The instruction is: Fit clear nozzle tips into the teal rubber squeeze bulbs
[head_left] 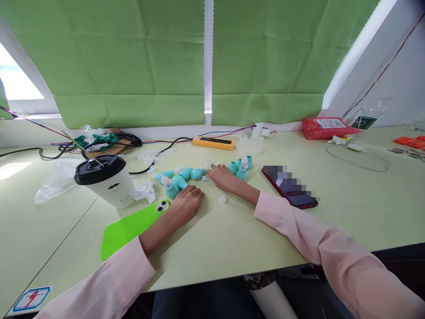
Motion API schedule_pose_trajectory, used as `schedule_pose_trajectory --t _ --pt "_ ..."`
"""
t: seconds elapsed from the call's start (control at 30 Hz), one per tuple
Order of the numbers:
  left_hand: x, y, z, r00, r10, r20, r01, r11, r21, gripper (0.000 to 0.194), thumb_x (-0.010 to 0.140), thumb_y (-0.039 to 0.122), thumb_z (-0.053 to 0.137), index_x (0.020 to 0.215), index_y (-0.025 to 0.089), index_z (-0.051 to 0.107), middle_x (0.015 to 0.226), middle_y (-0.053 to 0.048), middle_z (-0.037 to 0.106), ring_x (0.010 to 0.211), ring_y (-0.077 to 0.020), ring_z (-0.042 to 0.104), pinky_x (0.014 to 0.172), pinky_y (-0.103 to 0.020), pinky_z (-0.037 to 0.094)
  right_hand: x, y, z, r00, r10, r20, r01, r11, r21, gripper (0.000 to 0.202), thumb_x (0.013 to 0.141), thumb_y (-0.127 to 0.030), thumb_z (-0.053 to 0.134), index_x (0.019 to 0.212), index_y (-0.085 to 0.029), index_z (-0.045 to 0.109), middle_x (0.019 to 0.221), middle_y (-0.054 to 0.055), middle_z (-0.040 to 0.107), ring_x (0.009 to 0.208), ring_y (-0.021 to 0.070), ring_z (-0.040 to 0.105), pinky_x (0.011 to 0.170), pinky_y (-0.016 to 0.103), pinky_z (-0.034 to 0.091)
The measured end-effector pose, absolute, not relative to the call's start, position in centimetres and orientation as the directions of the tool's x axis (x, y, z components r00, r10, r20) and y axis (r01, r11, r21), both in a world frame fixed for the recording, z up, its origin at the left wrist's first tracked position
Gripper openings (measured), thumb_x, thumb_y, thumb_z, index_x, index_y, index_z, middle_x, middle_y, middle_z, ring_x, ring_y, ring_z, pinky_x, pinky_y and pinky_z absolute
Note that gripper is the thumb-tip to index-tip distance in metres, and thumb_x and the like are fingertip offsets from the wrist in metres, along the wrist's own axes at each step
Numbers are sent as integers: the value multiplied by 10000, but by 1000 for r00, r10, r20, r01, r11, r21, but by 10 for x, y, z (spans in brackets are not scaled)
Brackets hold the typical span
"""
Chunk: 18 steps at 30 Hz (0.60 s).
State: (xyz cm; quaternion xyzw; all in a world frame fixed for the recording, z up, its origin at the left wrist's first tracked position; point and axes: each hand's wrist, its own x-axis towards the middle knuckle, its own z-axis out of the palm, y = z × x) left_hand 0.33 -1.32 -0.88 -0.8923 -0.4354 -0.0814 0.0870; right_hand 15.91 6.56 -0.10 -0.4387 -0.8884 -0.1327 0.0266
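Observation:
My left hand (pixel 187 201) rests on the table with its fingers curled, beside a turquoise bulb-shaped piece (pixel 179 182); whatever is under the fingers is hidden. A turquoise piece with a round opening (pixel 171 190) stands just left of it. More turquoise pieces (pixel 198 173) lie in a row behind. My right hand (pixel 222 178) reaches forward with fingers stretched out and slightly apart, its fingertips near the end of that row. To its right is a small group of turquoise pieces (pixel 241 173), some with whitish translucent tips. A loose translucent cone-shaped bit (pixel 223 199) lies below my right wrist.
On the left are a lidded paper cup (pixel 114 188) and a bright green phone (pixel 129 226). A dark phone (pixel 292 190) lies right. Behind are a yellow-orange power strip (pixel 213 143), cables, clear plastic bags (pixel 56 181) and a red parcel (pixel 327 128). The table's front edge is near my forearms.

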Motion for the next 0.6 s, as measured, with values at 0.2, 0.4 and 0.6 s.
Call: schedule_pose_trajectory --t 0.2,0.4,0.6 --pt "6 -16 -6 594 781 193 804 -582 -121 239 800 129 326 804 107 564 781 -98 569 861 -210 488 749 -323 412 157 71 -1 -600 792 107 795 577 185 251 749 -81 388 932 -158 539 971 120 531 890 250 497 695 354 397" --pt "6 -16 -5 595 781 190 804 -582 -121 223 790 134 339 775 114 560 775 -99 568 858 -209 487 751 -326 412 160 81 2 -617 784 75 784 604 139 237 743 -124 429 946 -163 545 1003 102 533 916 222 492 713 291 374" --pt "5 -18 -5 596 779 195 803 -581 -132 222 789 142 344 754 114 561 772 -99 563 857 -208 486 751 -328 414 157 81 9 -658 752 45 752 652 97 216 651 -98 528 855 -159 562 904 77 586 841 191 529 648 242 360"
